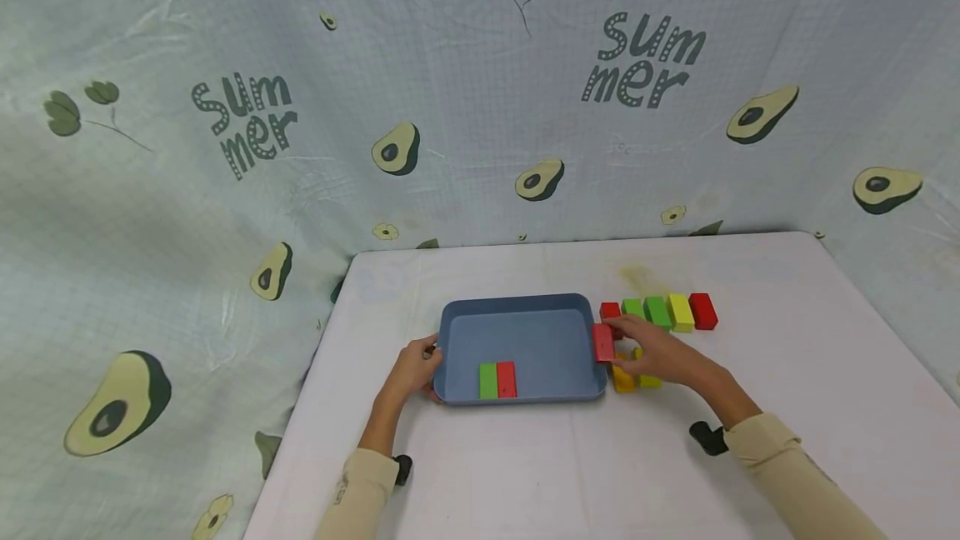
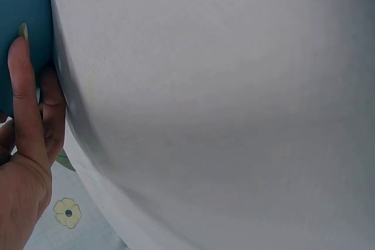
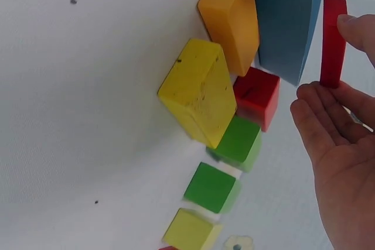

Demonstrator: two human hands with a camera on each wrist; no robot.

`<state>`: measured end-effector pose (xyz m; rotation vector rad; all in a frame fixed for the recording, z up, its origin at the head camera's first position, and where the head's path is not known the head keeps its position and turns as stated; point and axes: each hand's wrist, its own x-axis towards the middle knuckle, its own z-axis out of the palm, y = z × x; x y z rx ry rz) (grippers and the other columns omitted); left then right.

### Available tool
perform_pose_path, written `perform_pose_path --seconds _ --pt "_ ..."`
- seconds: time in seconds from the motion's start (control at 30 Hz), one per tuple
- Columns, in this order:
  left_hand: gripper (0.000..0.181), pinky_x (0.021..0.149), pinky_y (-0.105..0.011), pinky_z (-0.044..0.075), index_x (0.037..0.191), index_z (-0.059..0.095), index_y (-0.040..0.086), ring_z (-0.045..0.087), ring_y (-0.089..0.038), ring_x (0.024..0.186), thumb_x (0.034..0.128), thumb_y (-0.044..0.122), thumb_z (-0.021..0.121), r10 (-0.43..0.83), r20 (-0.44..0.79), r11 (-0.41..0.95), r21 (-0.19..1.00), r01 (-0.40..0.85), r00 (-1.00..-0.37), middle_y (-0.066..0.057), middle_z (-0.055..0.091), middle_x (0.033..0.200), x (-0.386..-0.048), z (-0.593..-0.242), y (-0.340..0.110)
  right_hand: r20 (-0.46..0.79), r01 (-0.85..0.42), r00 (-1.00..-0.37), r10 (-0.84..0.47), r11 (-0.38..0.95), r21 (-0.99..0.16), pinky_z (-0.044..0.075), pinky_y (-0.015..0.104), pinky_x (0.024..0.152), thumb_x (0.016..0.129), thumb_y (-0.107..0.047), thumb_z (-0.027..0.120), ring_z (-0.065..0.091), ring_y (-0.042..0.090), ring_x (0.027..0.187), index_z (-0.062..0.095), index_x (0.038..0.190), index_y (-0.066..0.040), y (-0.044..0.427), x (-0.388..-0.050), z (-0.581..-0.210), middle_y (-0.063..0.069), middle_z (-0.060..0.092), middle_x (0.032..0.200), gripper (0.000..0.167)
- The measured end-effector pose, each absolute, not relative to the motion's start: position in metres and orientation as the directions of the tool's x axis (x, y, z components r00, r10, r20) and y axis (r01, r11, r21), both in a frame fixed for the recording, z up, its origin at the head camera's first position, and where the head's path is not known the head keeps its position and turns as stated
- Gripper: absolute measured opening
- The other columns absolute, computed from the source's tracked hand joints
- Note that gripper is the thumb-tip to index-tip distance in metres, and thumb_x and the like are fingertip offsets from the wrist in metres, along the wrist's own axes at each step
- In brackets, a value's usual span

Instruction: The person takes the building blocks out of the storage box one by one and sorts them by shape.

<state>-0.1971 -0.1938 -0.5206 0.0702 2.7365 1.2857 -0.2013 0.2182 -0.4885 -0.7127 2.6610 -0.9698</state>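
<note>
My left hand (image 1: 414,369) holds the left side of a blue-grey tray (image 1: 517,305). In the left wrist view its thumb lies against the tray's outer wall (image 2: 26,4). Inside the tray, a green block (image 1: 488,382) and a red block (image 1: 506,380) stand side by side at the near edge. Over the tray's right rim, my right hand (image 1: 656,350) pinches another red block (image 1: 603,343) between thumb and fingers, as the right wrist view also shows that red block (image 3: 334,42). Below this hand are an orange block (image 1: 624,380) and a partly hidden yellow block (image 1: 649,382).
Right of the tray runs a back row: a red block (image 1: 610,309), a green block (image 1: 633,307), a second green block (image 1: 657,312), a yellow block (image 1: 680,312) and a red end block (image 1: 703,311). A white cloth covers the table (image 1: 517,473); a printed curtain (image 1: 465,90) hangs behind.
</note>
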Motion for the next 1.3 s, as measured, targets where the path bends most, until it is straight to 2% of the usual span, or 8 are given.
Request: perform_pose_path --seconds 0.2,0.5,1.03,1.3 --pt "0.045 0.063 -0.032 0.052 0.135 0.047 -0.005 0.06 -0.018 0.073 0.0918 0.008 0.05 0.107 -0.102 0.614 0.789 -0.015 -0.989 -0.011 0.06 0.096 -0.196 -0.521 -0.194 -0.052 -0.346 -0.878 -0.476 0.705 -0.619 0.047 0.045 0.086 0.081 -0.013 0.07 0.047 0.037 0.116 0.042 0.137 0.001 0.231 -0.202 -0.491 0.019 0.046 0.13 0.064" --pt "0.043 0.081 -0.04 0.047 0.132 0.05 -0.006 0.058 -0.02 0.082 0.0911 0.008 0.051 0.093 -0.071 0.653 0.758 0.007 -0.993 -0.011 0.063 0.096 -0.197 -0.522 -0.194 -0.062 -0.328 -0.879 -0.473 0.694 -0.641 0.046 0.046 0.087 0.081 -0.011 0.07 0.046 0.039 0.118 0.041 0.136 0.004 0.247 -0.2 -0.496 0.022 0.045 0.132 0.065" --pt "0.043 0.082 -0.041 0.047 0.132 0.051 -0.004 0.06 -0.02 0.083 0.0912 0.008 0.051 0.089 -0.075 0.653 0.757 0.001 -0.993 -0.012 0.063 0.097 -0.197 -0.525 -0.191 -0.029 -0.337 -0.891 -0.453 0.702 -0.628 0.046 0.048 0.086 0.08 -0.01 0.072 0.048 0.042 0.114 0.043 0.134 0.006 0.273 -0.192 -0.501 0.023 0.048 0.129 0.063" --pt "0.043 0.081 -0.04 0.047 0.132 0.051 -0.003 0.061 -0.02 0.083 0.091 0.01 0.051 0.081 -0.074 0.659 0.752 -0.002 -0.994 -0.011 0.063 0.098 -0.199 -0.528 -0.193 -0.057 -0.289 -0.911 -0.41 0.728 -0.621 0.047 0.048 0.084 0.081 -0.014 0.073 0.047 0.043 0.114 0.043 0.134 0.005 0.285 -0.193 -0.501 0.023 0.047 0.129 0.064"
